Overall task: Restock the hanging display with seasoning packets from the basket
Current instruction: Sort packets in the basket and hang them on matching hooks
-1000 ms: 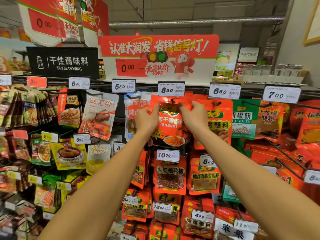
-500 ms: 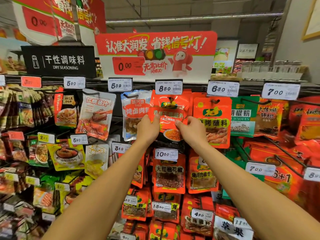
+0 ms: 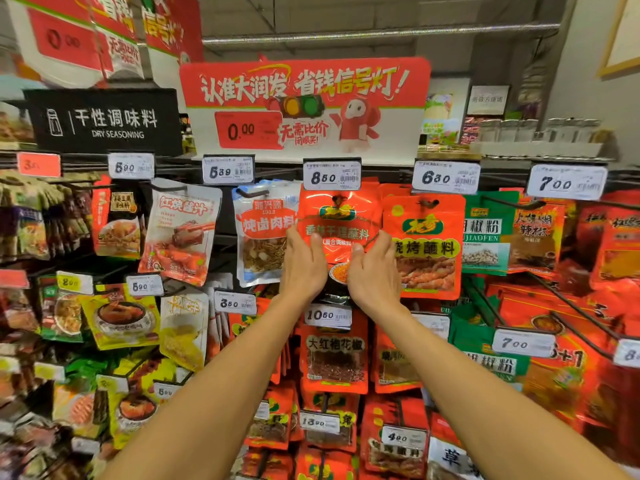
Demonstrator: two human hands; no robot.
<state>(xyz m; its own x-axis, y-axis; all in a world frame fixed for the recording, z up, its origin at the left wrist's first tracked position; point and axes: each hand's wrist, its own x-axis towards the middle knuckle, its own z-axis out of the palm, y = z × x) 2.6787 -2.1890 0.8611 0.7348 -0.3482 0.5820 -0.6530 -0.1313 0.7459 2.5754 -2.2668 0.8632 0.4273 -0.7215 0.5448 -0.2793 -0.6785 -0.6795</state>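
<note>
A: So, nearest first: where are the hands?

B: Both are up at the red seasoning packet (image 3: 337, 225), which hangs on the peg under the 8.50 price tag (image 3: 331, 174). The left hand (image 3: 302, 268) and right hand (image 3: 373, 271) flank its lower half with fingers loosely straight, touching its edges, not gripping.

A: How would it handle?

B: Light, I'd judge, a soft, crinkly, rather slick foil pouch. Best pinched by the flat top seam beside the hang hole, just below that tag. No basket is visible.
</note>
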